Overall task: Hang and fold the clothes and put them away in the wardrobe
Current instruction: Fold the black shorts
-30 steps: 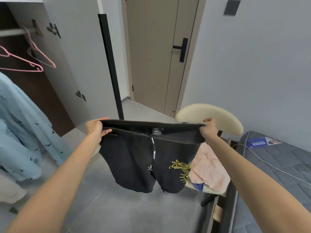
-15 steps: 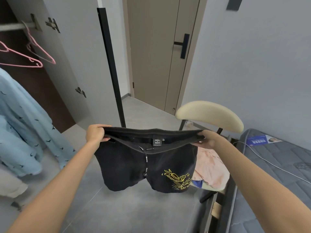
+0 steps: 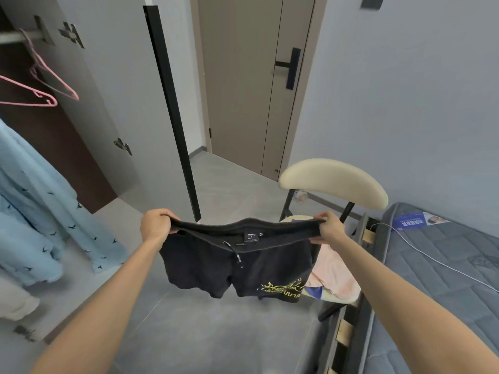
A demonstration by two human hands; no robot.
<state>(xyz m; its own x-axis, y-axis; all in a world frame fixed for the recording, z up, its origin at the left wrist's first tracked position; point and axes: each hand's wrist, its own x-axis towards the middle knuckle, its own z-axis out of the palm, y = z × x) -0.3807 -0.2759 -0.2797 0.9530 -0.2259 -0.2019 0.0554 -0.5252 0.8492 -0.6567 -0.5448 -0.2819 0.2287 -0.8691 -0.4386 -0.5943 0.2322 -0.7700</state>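
The left hand (image 3: 155,225) and the right hand (image 3: 330,229) hold the black shorts (image 3: 216,263) stretched between them. Each has its fingers curled round one end of the waistband, so the shorts hang free in the air below the hands, legs down, with a yellow print on the leg nearer the right hand. The task looks only partly done. Out beyond the left hand a light blue garment (image 3: 35,211) already hangs in the open wardrobe (image 3: 54,147), and two pink hangers (image 3: 40,93) sit bare on the rail above it. The shorts are not yet folded or hung, and just below and beyond the right hand a pink garment (image 3: 334,276) lies on the chair (image 3: 332,182), waiting its turn. The top of the blue garment runs out of frame, so its hanger cannot be seen. No wardrobe shelves show, so where folded things would go cannot be told. A bit of blue and white cloth peeks from under the pink garment, and it is unclear what it is. Pale fabric (image 3: 16,300) low beside the left forearm is cut off at the edge. The shorts' label is too small to read.
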